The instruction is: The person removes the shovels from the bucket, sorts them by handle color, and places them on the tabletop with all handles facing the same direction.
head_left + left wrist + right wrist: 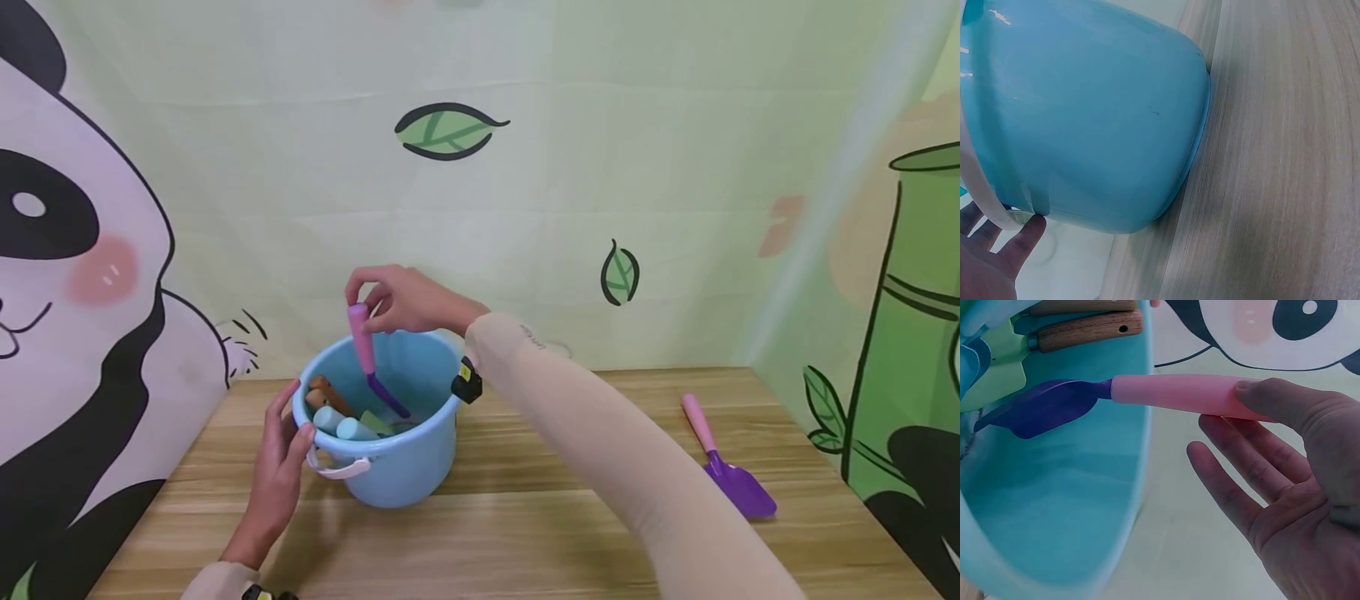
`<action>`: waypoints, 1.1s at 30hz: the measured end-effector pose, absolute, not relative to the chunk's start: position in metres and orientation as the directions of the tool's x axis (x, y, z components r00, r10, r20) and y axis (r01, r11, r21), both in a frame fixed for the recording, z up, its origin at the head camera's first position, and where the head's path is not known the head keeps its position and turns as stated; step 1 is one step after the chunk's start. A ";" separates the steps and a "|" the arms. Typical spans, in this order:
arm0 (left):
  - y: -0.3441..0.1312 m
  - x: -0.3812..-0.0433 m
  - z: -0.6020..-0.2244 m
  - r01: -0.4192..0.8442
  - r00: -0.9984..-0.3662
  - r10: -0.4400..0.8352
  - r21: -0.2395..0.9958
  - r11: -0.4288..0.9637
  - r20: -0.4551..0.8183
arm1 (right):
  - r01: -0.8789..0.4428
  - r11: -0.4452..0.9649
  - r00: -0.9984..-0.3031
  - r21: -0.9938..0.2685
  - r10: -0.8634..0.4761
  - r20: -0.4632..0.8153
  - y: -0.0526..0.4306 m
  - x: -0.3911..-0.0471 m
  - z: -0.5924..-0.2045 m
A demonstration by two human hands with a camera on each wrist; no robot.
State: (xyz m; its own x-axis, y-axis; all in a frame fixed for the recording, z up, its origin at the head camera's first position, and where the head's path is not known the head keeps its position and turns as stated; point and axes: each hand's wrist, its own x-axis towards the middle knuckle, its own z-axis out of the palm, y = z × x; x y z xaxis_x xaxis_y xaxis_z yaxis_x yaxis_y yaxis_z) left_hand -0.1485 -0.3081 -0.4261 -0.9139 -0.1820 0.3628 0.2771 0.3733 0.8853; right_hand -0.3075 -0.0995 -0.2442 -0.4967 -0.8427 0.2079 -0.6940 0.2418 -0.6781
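A light blue bucket [397, 471] stands upright on the table with a white carrying handle [341, 469] hanging down its near side. My left hand [277, 467] holds the bucket's left rim, with the thumb near the handle's joint. My right hand [408, 298] pinches the top of a toy shovel's pink grip [1175, 394]. The shovel's purple blade [1054, 406] points down inside the bucket. Also in the bucket are wooden-handled tools [1088, 332], light blue handles [352, 429] and a green tool [1000, 369], leaning at the near left. Their lower parts are partly hidden.
A second toy shovel [738, 487], with a purple blade and pink grip, lies on the wooden table [525, 542] at the right. Behind the table hangs a pale green cloth backdrop [600, 167] printed with a panda and leaves.
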 end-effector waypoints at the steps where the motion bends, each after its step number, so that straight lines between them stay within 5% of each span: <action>1: -0.308 -0.149 -0.426 0.278 -0.914 -0.181 0.885 0.374 0.364 | -0.691 0.240 -0.502 -0.682 -0.839 0.213 -0.098 -0.308 -0.243; 33: -0.313 -0.154 -0.430 0.276 -0.909 -0.191 0.876 0.395 0.372 | -0.708 0.161 -0.556 -0.688 -0.727 0.403 -0.070 -0.308 -0.193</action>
